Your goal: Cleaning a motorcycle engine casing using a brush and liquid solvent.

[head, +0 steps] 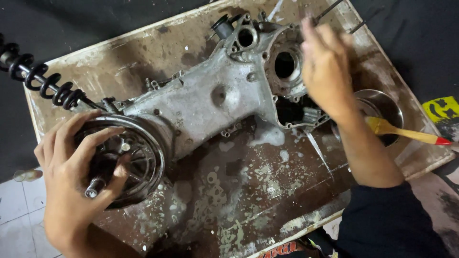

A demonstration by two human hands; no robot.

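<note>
A grimy grey engine crankcase (210, 98) lies across a stained wooden board (248, 200). My left hand (76, 177) grips the round dark hub (136, 160) at the case's left end, fingers over its rim and thumb by the axle stub. My right hand (325, 67) hovers blurred over the case's right end, next to a round opening (285, 64). Its fingers are loosely curled, and I cannot tell whether they hold anything.
A black coil spring shock (43, 79) sticks out at the far left. A metal bowl (385, 107) sits at the right with a yellow-handled brush (406, 134) resting in it. Thin studs (334, 7) project at the top. Wet foam patches cover the board.
</note>
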